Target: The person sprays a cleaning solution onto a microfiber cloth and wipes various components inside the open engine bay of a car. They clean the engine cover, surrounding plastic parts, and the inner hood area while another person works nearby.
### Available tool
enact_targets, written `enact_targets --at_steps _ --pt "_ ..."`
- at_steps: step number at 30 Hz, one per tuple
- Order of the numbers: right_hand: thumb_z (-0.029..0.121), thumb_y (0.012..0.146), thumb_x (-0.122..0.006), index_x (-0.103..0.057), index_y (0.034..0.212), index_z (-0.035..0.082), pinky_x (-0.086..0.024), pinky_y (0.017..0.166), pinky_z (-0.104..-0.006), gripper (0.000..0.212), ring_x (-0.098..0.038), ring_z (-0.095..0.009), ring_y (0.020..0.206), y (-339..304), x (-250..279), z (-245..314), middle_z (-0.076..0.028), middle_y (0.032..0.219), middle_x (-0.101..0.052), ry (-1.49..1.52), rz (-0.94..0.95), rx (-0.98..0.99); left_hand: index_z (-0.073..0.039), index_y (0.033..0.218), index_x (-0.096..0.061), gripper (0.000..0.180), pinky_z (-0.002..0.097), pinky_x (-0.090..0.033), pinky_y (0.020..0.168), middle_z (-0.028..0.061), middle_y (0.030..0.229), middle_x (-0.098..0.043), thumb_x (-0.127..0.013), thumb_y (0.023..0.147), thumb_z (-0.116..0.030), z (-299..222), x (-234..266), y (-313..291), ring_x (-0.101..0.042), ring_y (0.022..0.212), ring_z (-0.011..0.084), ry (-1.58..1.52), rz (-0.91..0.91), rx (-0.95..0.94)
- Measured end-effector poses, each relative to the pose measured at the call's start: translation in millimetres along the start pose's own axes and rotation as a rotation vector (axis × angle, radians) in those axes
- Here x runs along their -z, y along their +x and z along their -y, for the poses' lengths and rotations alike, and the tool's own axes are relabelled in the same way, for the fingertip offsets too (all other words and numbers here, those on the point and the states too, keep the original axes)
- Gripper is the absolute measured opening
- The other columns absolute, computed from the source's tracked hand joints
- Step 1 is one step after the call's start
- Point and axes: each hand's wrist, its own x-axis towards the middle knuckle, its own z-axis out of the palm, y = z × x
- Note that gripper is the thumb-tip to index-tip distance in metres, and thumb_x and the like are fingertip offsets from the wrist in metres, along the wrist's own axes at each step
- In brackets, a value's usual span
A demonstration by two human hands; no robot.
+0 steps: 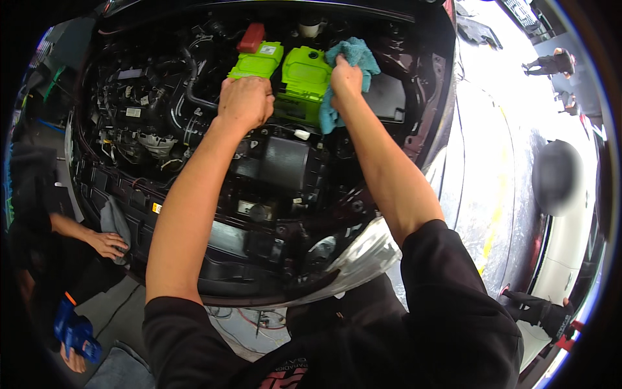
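In the open engine bay (285, 162) of a dark car, both my arms reach toward bright green parts. My left hand (247, 102) is closed in a fist at the near end of a green cover (258, 63); what its fingers hold is hidden. A red cap (251, 37) sits just behind that cover. My right hand (346, 79) grips a crumpled teal cloth (358, 55), which lies against the right side of a green battery-like box (306, 72). Part of the cloth hangs down along the box's side.
At the left, another person's hand (107, 244) rests with a grey cloth (114, 223) on the car's front edge, and their other hand is at a blue tool (79, 334). A black-gloved hand (554, 320) shows at lower right, beside a light-coloured car (562, 259). A headlight (369, 253) lies below my right arm.
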Motion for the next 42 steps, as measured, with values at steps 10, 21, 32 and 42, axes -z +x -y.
enact_targets --at_steps 10,21,32,42 --pt "0.026 0.101 -0.055 -0.054 0.133 -0.002 -0.043 0.108 -0.0509 0.043 -0.056 -0.034 0.124 -11.1 231.3 113.0 -0.019 0.134 -0.059 0.706 0.775 -0.016 -0.012 0.085 -0.074 0.012 0.0447 -0.054 0.08 0.013 0.086 -0.073 -0.067 0.08 -0.02 -11.5 1.9 -3.0 -0.071 0.087 0.0323 0.056 0.031 0.194" --pt "0.038 0.098 -0.057 -0.046 0.146 0.012 -0.037 0.114 -0.0454 0.056 -0.043 -0.042 0.138 20.0 139.7 51.3 -0.025 0.153 -0.04 -1.382 0.952 1.207 -0.004 0.092 -0.073 0.013 0.0442 -0.054 0.082 0.0147 0.091 -0.072 -0.07 0.084 -0.015 -25.3 0.4 -7.4 -0.068 0.093 0.0353 0.013 0.009 0.388" --pt "0.035 0.095 -0.062 -0.041 0.151 0.026 -0.026 0.115 -0.0651 0.06 -0.019 -0.051 0.147 23.3 156.0 44.1 -0.021 0.164 -0.017 -1.399 1.276 1.143 -0.01 0.096 -0.073 0.014 0.0466 -0.055 0.082 0.0102 0.096 -0.073 -0.068 0.086 -0.018 -30.9 -6.3 -22.3 -0.069 0.094 0.0326 0.047 -0.05 0.497" --pt "0.039 0.097 -0.059 -0.052 0.144 0.015 -0.033 0.116 -0.0518 0.054 -0.032 -0.038 0.146 27.8 180.4 58.3 -0.016 0.159 -0.032 -1.439 1.216 1.221 -0.01 0.146 -0.05 0.053 0.0365 -0.046 0.107 0.0142 0.136 -0.061 -0.065 0.096 -0.02 -71.6 41.2 -139.1 -0.057 0.128 0.0257 -0.479 -0.312 0.555"
